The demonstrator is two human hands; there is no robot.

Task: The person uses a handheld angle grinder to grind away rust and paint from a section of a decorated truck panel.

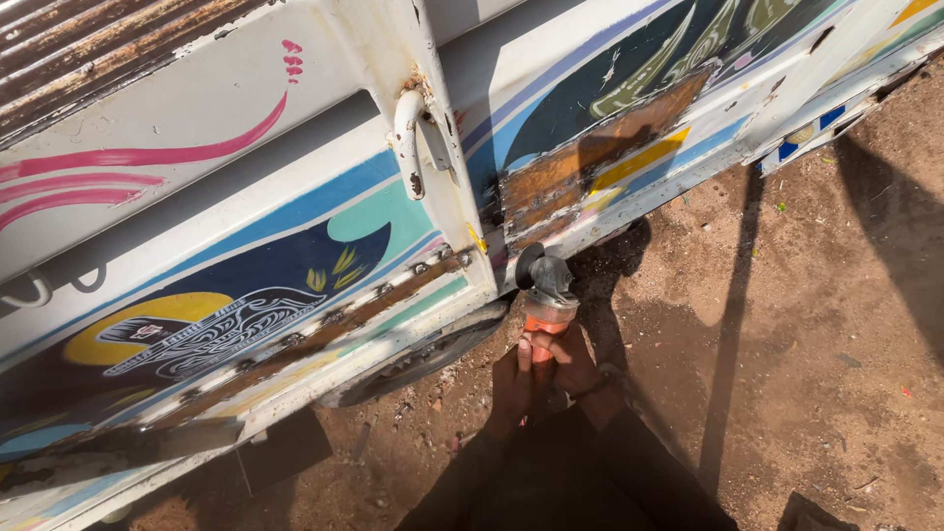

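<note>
Both my hands grip an orange-bodied angle grinder (544, 307) with a grey metal head and a dark disc. My left hand (511, 385) wraps the lower body of the tool from the left. My right hand (570, 360) clasps it from the right, a band on the wrist. The disc sits at the lower edge of a painted truck side panel (295, 246), beside a rusty bare-metal patch (580, 167) on the neighbouring panel.
The truck body is white with blue, teal, yellow and pink decoration; a white hinge post (418, 138) divides two panels. A tyre (423, 359) shows under the body. Brown dirt ground (816, 315) lies to the right, crossed by long shadows.
</note>
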